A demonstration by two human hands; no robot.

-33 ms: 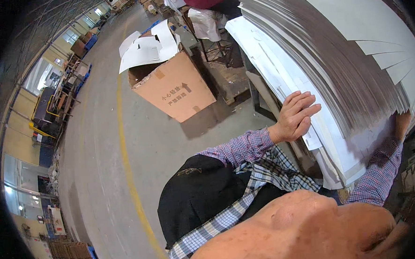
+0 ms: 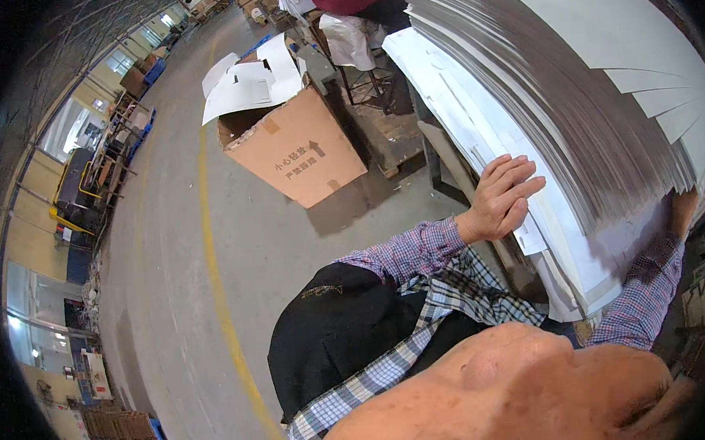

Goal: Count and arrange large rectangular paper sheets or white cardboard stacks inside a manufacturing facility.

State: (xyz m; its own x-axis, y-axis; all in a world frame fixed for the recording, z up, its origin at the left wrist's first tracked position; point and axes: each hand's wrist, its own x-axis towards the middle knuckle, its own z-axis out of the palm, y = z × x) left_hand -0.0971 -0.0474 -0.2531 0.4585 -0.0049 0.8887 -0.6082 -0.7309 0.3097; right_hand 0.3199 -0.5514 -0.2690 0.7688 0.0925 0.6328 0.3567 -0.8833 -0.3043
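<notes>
Sheet stack (image 2: 562,113) on white-covered table (image 2: 598,264)

The sheets (image 2: 553,98) are grey, the carton (image 2: 241,150) brown, the sleeves (image 2: 424,248) checked.

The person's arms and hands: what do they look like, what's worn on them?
The left sleeve and right sleeve are long, finely checked in red, blue and white. The left hand wears no glove; the right hand is mostly hidden.

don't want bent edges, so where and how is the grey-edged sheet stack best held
Probably at the near right corner of the grey-edged sheet stack, from the right, beside the right hand: it looks fanned there, so a broad hold should suit better than a pinch.
</notes>
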